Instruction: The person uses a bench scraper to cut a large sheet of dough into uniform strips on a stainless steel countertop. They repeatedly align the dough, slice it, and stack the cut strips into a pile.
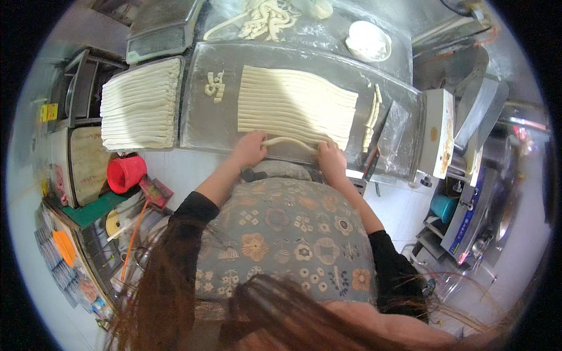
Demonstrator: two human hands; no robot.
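Observation:
A single dough strip (pixel 289 139) bows slightly between my two hands at the near edge of a floured metal worktop (pixel 210 127). My left hand (pixel 251 150) pinches its left end, and the fingers of my right hand (pixel 331 159) are closed around the other end. Just beyond lies a sheet of dough strips (pixel 294 101), side by side, with my right fingertips close to its near edge. Short dough scraps (pixel 215 87) sit to the left. Narrow dough trimmings (pixel 371 118) lie to the right, beside a broad-bladed knife (pixel 392 129) whose dark handle points towards me.
A tray of dough strips (pixel 140 105) stands at the left. Behind the worktop are tangled dough ropes (pixel 268 19) and a white bowl (pixel 369 41) with white contents. A red bucket (pixel 126 174) is low at left; a white-sided metal appliance (pixel 437 134) borders the right.

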